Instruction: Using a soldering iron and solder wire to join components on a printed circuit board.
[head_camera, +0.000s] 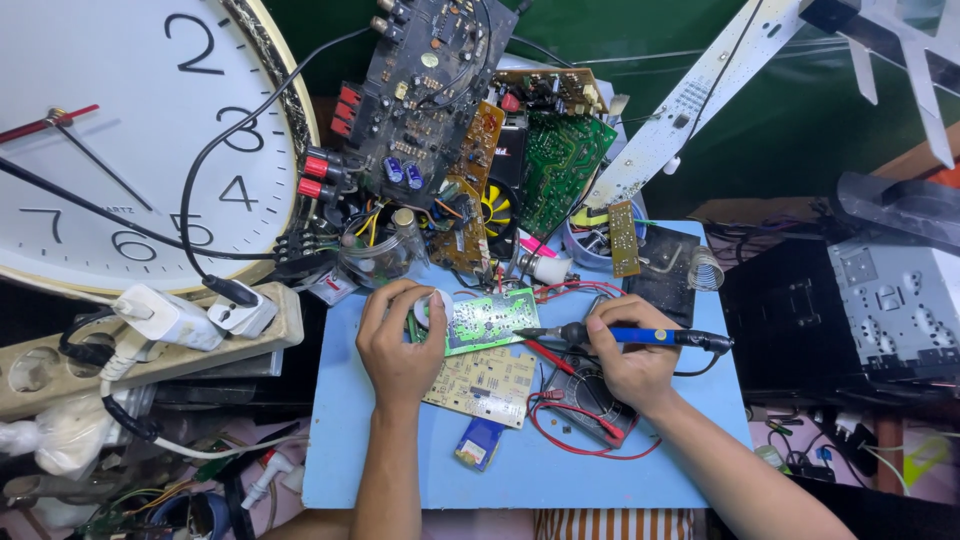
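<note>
My left hand (398, 340) lay curled, fingers (425, 300) shut on the green circuit board (487, 318) at bench (520, 465) centre. My right hand (630, 355) gripped the soldering iron (625, 336) pen-style, tip on board's right edge.

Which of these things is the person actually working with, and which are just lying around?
In use:
left hand steadying the green circuit board
right hand holding the blue-handled soldering iron, tip at the board

Lying about:
wall clock
power strip
pile of circuit boards
beige circuit board
multimeter with red leads
blue mat
</note>
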